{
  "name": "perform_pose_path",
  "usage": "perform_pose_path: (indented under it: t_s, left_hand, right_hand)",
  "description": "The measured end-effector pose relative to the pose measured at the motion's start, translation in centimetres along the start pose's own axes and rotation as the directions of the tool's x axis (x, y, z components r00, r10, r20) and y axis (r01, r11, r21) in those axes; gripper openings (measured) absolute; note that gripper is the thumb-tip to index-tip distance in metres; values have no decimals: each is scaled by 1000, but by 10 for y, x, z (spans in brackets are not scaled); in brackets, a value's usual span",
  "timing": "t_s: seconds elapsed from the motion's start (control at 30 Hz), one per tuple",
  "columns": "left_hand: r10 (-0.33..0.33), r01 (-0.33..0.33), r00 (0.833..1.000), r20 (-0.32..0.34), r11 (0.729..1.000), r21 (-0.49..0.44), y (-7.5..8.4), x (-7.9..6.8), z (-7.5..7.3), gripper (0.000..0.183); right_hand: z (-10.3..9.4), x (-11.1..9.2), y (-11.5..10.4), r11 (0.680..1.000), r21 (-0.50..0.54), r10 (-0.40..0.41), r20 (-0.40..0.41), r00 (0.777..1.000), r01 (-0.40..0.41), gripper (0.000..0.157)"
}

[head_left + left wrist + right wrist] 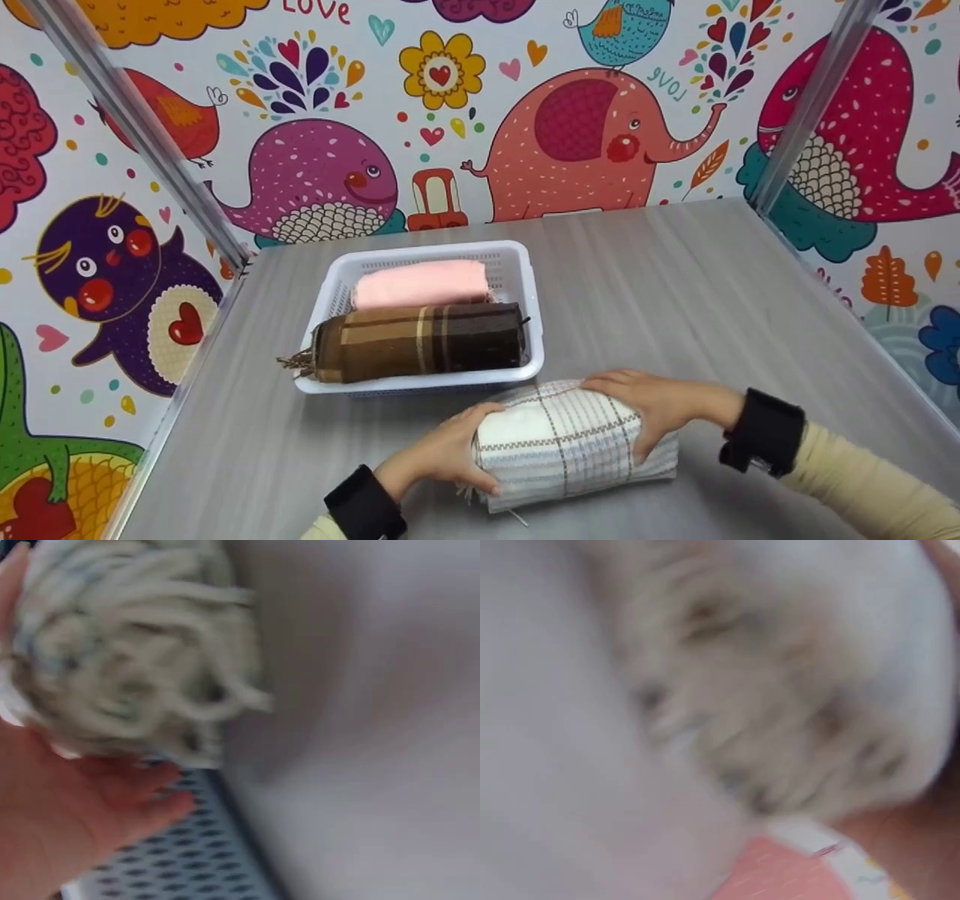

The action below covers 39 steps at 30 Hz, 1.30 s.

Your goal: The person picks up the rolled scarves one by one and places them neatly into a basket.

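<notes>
A rolled white plaid scarf [559, 442] with brown and blue-grey stripes lies between both hands in front of the basket. My left hand [454, 454] grips its left end, thumb on the near side. Over the top of the right part, my right hand [652, 405] holds the roll with fingers and thumb spread around it. The left wrist view shows the coiled end and fringe of the scarf [142, 652] against the left hand [67, 810]. Blurred in the right wrist view is the other end of the scarf [772, 697].
Just behind the scarf stands a white plastic basket [532, 322]. Inside are a rolled pink cloth [424, 283] and a rolled brown plaid scarf [390, 343], whose fringe hangs over the left rim. The grey table [675, 285] meets a cartoon-printed wall [450, 165].
</notes>
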<state>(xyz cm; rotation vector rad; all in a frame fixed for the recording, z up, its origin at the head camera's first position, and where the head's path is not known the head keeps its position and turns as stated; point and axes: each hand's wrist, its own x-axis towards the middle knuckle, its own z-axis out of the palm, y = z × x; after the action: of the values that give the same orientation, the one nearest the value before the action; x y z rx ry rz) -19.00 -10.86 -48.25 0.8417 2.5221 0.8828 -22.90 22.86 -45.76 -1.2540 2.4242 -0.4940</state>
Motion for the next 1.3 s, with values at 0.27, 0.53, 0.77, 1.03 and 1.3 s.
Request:
perform_pose_path:
  t_s: [0.27,0.53,0.77,1.03,1.3]
  left_hand:
    - [-108,88,991,-85,974,-207,-15,9,10,95]
    - [-124,113,991,-56,979,-168,-15,5,15,108]
    - [-8,-27,965,-262,991,-129,-15,5,19,82]
    - [127,-268,921,-367,892,-364,-9,-10,11,76]
    - [309,-522,743,-593,822,-226,11,-32,-1,80]
  right_hand:
    - [23,-8,58,872,490,91,-185,979,12,106]
    - [35,-7,62,706,706,242,-170,955,-53,110]
    - [32,-6,53,658,753,207,-208,956,21,105]
    - [23,-10,34,598,772,50,-304,951,215,107]
    - [-1,-13,3,688,577,-80,-542,837,439,107]
